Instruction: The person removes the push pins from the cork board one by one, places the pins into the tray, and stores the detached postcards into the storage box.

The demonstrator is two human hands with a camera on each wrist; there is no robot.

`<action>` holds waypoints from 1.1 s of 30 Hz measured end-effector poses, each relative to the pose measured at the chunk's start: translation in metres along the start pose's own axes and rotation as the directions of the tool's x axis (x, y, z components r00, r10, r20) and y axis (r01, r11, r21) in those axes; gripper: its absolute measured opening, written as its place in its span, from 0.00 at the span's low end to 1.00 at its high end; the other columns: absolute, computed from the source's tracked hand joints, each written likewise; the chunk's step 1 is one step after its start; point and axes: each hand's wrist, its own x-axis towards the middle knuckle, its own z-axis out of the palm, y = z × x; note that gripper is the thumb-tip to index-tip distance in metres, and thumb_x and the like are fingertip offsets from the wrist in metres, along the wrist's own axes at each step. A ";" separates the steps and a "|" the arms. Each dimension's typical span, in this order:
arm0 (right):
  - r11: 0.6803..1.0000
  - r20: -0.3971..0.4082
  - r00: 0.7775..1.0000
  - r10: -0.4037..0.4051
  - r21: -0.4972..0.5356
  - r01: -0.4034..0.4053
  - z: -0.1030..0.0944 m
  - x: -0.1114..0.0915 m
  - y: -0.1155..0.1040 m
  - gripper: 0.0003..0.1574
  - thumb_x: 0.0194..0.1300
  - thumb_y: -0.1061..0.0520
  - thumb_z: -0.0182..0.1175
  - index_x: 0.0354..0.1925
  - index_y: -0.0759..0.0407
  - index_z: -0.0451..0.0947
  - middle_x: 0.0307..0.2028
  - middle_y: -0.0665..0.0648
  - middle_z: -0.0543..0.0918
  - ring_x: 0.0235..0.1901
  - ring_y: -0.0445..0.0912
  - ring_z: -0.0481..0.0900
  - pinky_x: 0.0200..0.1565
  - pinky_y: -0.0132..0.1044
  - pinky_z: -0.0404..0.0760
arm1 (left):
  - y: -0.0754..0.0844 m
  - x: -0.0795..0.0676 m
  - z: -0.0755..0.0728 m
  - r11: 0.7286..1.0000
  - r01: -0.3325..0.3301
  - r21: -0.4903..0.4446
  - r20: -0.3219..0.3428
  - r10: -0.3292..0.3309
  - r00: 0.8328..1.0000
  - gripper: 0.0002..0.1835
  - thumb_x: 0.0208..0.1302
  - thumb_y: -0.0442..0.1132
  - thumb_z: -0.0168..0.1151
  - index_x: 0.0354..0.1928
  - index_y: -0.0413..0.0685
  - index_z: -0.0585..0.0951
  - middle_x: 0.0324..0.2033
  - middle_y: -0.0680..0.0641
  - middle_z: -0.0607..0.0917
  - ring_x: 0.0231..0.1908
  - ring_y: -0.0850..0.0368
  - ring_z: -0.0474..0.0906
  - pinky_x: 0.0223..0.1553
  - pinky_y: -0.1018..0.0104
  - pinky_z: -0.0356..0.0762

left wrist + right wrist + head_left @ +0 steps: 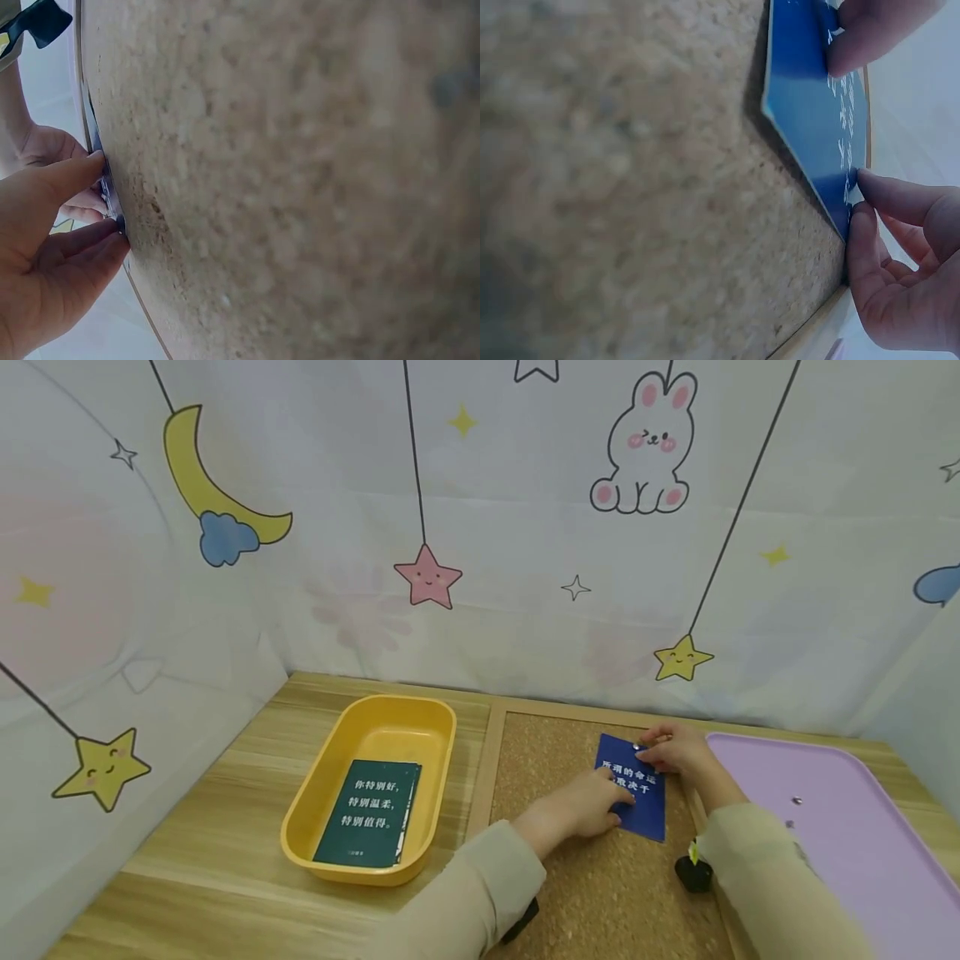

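Observation:
A blue card (641, 818) with white writing lies on the cork board (555, 893), tilted slightly. At its top edge is a small silver pushpin (637, 747). My right hand (678, 752) pinches this pin between thumb and index finger, its other fingers near the card's right edge. Extended fingers of my left hand (588, 806) press on the card's left and middle part, covering some of the writing. From the right wrist view, the blue card (806, 120) shows its lower edge slightly raised over the cork.
To the left stands a yellow basket (300, 827) holding dark green cards (367, 814) with white writing. A purple tray (847, 852) on the right bears small silver pins (797, 800). Behind the wooden table (225, 843) hangs a patterned cloth (510, 635).

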 end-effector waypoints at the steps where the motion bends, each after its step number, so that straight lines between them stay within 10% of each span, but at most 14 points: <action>1: 1.000 -0.004 1.000 0.001 -0.018 -0.001 0.001 0.000 0.000 0.17 0.53 0.69 0.65 0.41 0.73 0.73 0.30 0.55 0.74 0.23 0.40 0.73 0.26 0.30 0.77 | 0.000 0.000 0.000 1.000 0.001 0.003 0.001 -0.001 1.000 0.18 0.63 0.43 0.60 0.56 0.59 0.78 0.54 0.49 0.75 0.52 0.61 0.71 0.52 0.71 0.70; 15: 0.966 0.038 0.999 -0.005 -0.259 0.015 -0.001 0.003 -0.006 0.12 0.57 0.62 0.65 0.28 0.65 0.70 0.25 0.54 0.72 0.22 0.42 0.71 0.25 0.31 0.76 | 0.001 0.000 -0.003 1.000 0.004 -0.017 -0.007 -0.005 1.000 0.18 0.62 0.42 0.62 0.55 0.60 0.80 0.53 0.48 0.75 0.50 0.61 0.73 0.51 0.71 0.71; 33: 0.850 0.292 0.926 -0.240 -0.397 0.345 0.000 0.011 -0.005 0.05 0.67 0.68 0.49 0.33 0.64 0.65 0.23 0.54 0.66 0.19 0.42 0.65 0.20 0.29 0.67 | -0.001 0.001 -0.004 1.000 0.021 -0.017 -0.004 -0.021 1.000 0.18 0.61 0.42 0.63 0.54 0.61 0.80 0.53 0.48 0.75 0.50 0.60 0.73 0.48 0.71 0.73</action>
